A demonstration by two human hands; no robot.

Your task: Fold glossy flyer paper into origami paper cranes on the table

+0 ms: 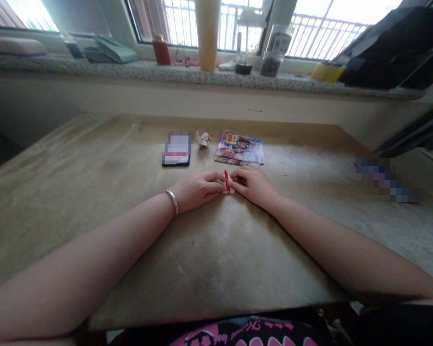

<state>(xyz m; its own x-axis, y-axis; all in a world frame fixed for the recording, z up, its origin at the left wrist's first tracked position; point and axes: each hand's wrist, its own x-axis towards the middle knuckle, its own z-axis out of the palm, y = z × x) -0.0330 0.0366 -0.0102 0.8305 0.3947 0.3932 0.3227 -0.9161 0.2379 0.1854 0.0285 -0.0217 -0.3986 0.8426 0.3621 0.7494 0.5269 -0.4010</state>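
Near the middle of the table, a small folded white-and-red piece of paper (pixel 227 184) stands between my hands. My left hand (pixel 201 187), with a silver bangle at the wrist, grips its left side with closed fingers. From the right, the curled fingers of my right hand (pixel 253 185) pinch its other side. Just beyond my hands lies a stack of colourful printed booklets or cards (pixel 240 149). A crumpled white-and-red wrapper (pixel 204 139) rests to the left of that stack.
A phone (pixel 178 149) lies left of the wrapper. At the table's right side is a blurred bluish item (pixel 388 180). Across the back, the granite windowsill (pixel 130 72) carries a red-brown jar (pixel 161 50), clear containers (pixel 273 52), a yellow roll (pixel 326 72) and a black bag (pixel 386 53).
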